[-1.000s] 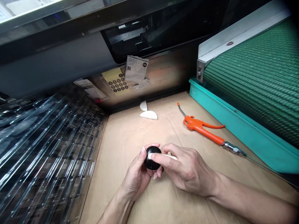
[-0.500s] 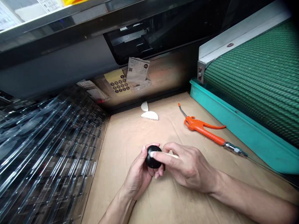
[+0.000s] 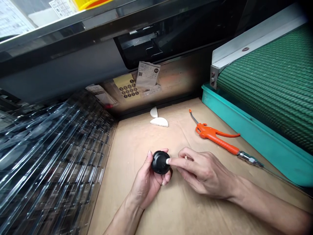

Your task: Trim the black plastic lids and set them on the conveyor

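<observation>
A small round black part [image 3: 159, 162] is cupped in my left hand [image 3: 146, 182], thumb on its left side and fingers curled under it, low over a brown cardboard-covered bench [image 3: 137, 137]. My right hand [image 3: 205, 173] is closed in a pinch, the fingertips pressing a small white piece [image 3: 168, 161] against the black part's right edge. I cannot make out what the white piece is.
An orange air blow gun [image 3: 215, 137] lies to the right, beside a teal tray edge [image 3: 244, 130] and a green ribbed conveyor belt [image 3: 274, 85]. Two white curved pieces [image 3: 159, 121] lie at the back. Stacked clear plastic trays [image 3: 49, 156] fill the left side.
My right fingertips slid from the top of the black part to its right edge. The view shifted slightly; the left hand kept its hold.
</observation>
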### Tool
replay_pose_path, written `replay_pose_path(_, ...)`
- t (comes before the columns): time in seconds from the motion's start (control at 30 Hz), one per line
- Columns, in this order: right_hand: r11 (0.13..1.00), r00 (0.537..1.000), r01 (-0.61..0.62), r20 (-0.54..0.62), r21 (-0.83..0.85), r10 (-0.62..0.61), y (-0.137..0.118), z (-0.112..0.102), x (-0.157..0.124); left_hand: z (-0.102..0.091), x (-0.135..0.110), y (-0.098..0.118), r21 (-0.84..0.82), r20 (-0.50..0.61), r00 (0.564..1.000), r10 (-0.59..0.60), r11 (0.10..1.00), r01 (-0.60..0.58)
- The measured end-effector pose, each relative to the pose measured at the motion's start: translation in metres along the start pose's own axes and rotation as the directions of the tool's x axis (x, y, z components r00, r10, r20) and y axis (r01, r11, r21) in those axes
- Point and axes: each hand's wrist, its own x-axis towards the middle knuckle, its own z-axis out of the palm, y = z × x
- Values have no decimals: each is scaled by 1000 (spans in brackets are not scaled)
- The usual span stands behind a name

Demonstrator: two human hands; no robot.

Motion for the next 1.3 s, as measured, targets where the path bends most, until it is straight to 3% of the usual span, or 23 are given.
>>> replay_pose_path(0.1,993,986,-28,-160,113,46,1,-2,2,-1,-2,-3,175,-48,992,116,979,-106)
replay_pose_path(0.2,971,962,-65,-246,229,122,0,-5,4,0,-4,-7,448,-105,963,247,877,-175)
replay_pose_path(0.3,960,975,-100,-168,262,147,-1,-6,5,3,-7,-11,617,-119,931,346,760,-203)
replay_pose_path(0.4,967,989,-107,-71,230,127,-1,-5,4,4,-8,-13,654,-98,915,390,719,-236)
replay_pose_path(0.53,967,988,-141,-34,214,152,-4,-4,4,2,-8,-9,607,-134,908,397,757,-241)
replay_pose_path(0.73,943,984,-176,10,284,180,-11,-2,3,4,-6,-3,335,-170,934,314,910,-245)
replay_pose_path(0.83,952,978,-154,-97,264,184,-7,-3,2,9,-7,-3,127,-151,965,213,973,-194)
replay_pose_path(0.93,959,952,-211,-185,187,245,-1,-4,2,13,-9,-1,-33,-120,983,138,989,-143)
replay_pose_path(1.13,953,985,-155,-37,260,171,-13,11,2,15,-8,-3,-48,-143,981,131,989,-139)
replay_pose_path(1.3,974,994,-103,55,203,94,-19,23,0,13,-6,-12,-37,-253,960,119,991,-132)
